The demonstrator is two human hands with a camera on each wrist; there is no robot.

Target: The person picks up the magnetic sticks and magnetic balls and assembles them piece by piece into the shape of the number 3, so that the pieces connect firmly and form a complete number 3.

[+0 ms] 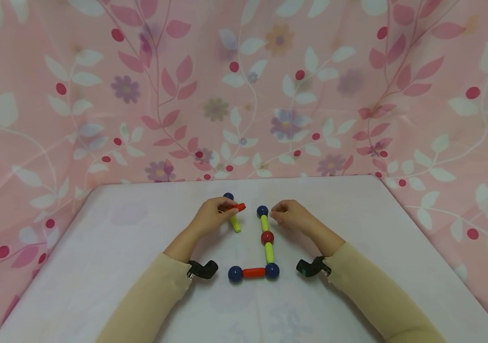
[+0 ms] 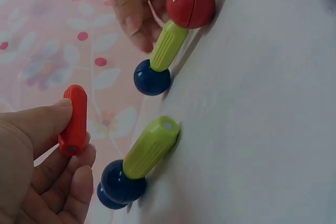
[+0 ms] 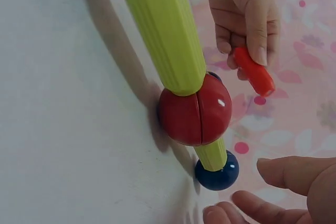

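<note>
Between thumb and fingers, my left hand [image 1: 210,216] pinches a short red toy rod [image 2: 75,121] above the table. Close under it lies a yellow-green rod [image 2: 152,148] joined to a blue ball [image 2: 123,182]; a second blue ball [image 2: 109,199] shows partly behind. My right hand [image 1: 295,215] is beside the far blue ball [image 1: 262,211] of a joined chain, thumb and fingers apart and holding nothing. Yellow-green rods [image 1: 269,252] and a red ball [image 1: 267,237] run from there to a near blue ball [image 1: 272,271], where another red rod [image 1: 254,273] leads left to a blue ball [image 1: 235,274].
A white cloth covers the table [image 1: 141,305], and a pink floral curtain [image 1: 244,95] hangs behind its far edge. Dark wrist cameras [image 1: 203,269] sit at both cuffs, either side of the chain's near end.
</note>
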